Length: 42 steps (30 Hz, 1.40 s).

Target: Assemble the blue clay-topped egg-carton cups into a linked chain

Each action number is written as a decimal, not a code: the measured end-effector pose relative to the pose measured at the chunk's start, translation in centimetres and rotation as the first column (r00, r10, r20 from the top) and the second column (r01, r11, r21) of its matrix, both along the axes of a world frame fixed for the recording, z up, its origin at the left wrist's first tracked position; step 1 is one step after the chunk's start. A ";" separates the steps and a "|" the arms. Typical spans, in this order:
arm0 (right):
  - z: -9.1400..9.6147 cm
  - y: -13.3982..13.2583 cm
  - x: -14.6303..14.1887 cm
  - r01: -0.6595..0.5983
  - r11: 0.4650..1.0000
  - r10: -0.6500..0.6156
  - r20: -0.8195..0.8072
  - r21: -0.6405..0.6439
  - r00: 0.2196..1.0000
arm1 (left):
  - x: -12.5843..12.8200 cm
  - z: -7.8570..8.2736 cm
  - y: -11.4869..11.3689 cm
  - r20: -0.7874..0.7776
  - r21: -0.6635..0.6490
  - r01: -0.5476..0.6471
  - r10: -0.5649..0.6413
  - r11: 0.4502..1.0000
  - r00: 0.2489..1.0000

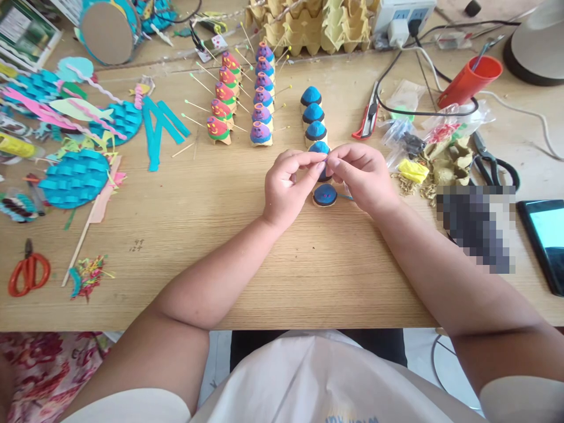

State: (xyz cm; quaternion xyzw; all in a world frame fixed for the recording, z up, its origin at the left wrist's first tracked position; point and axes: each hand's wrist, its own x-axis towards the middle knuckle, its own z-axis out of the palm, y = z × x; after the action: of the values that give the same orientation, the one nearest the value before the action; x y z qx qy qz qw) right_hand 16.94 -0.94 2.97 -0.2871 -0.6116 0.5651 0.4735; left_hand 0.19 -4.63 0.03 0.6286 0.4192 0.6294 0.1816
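Spanning the near edge of the tabletop (282, 282): two bare forearms. Towards the near left corner, one pair of orange-handled scissors (29, 273); to their right, a small heap of coloured scraps (90, 279). By the right edge, one phone (546, 241), screen lit. Mid-tabletop, one blue-topped cup (325, 195) with small purple marks, just on the near side of the fingers. Left hand (293, 182), thumb and forefinger brought together; right hand (363, 176), likewise pinching, its tips meeting the left's; whatever lies between is too small to tell. Towards the left edge, one woven blue disc (74, 178). Towards the right edge, one pair of black-handled scissors (493, 164). Beyond the hands, further blue-topped cups (315, 132), in line towards the far edge, some partly hidden. To their right, one red cutter (368, 117); to their left, two lines of painted cups, red-and-green (220, 108) and purple-and-blue (263, 108). Towards the far right corner, one red tumbler (471, 82), tilted. Along the far edge, egg cartons (308, 29).
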 end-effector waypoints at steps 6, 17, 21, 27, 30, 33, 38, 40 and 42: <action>0.0 0.0 0.0 0.005 1.000 -0.005 0.011 0.000 1.000 | 0.0 0.1 -0.1 -0.036 -0.002 0.003 -0.003 1.000 0.999; 0.1 0.0 0.1 -0.007 1.000 0.007 0.009 -0.011 1.000 | 0.0 0.2 -0.2 -0.041 -0.029 0.026 -0.027 0.999 0.999; 0.0 0.0 0.1 -0.012 1.000 0.012 0.008 -0.015 1.000 | 0.0 0.1 -0.1 -0.045 -0.033 0.015 -0.017 0.999 0.999; 0.0 0.0 0.1 -0.015 1.000 0.015 0.006 -0.013 1.000 | 0.0 0.2 -0.1 -0.048 -0.024 0.004 -0.005 1.000 0.999; 0.1 -0.1 0.1 -0.015 1.000 0.016 0.016 -0.012 1.000 | 0.0 0.3 -0.1 -0.035 -0.004 0.006 -0.006 1.000 0.999; 0.2 -0.1 0.1 -0.020 1.000 0.020 0.021 -0.010 1.000 | 0.0 0.3 -0.2 -0.051 -0.014 -0.002 0.001 1.000 0.999; 0.2 -0.1 0.1 -0.032 0.999 0.032 0.013 -0.027 0.999 | -0.1 0.2 -0.1 -0.030 -0.014 0.004 -0.004 1.000 1.000; 0.1 -0.1 0.1 -0.037 0.998 0.037 0.003 -0.041 0.999 | -0.1 0.1 0.0 -0.020 -0.004 0.011 -0.011 1.000 1.000; 0.1 0.0 0.2 -0.038 0.998 0.038 -0.005 -0.052 0.999 | -0.1 0.0 0.0 -0.017 0.007 0.011 -0.011 1.000 1.000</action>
State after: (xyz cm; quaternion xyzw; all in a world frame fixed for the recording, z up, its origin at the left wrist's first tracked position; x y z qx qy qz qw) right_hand 17.09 -0.98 3.04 -0.2868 -0.6010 0.5903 0.4561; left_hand 0.07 -4.58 0.04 0.6367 0.4152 0.6246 0.1794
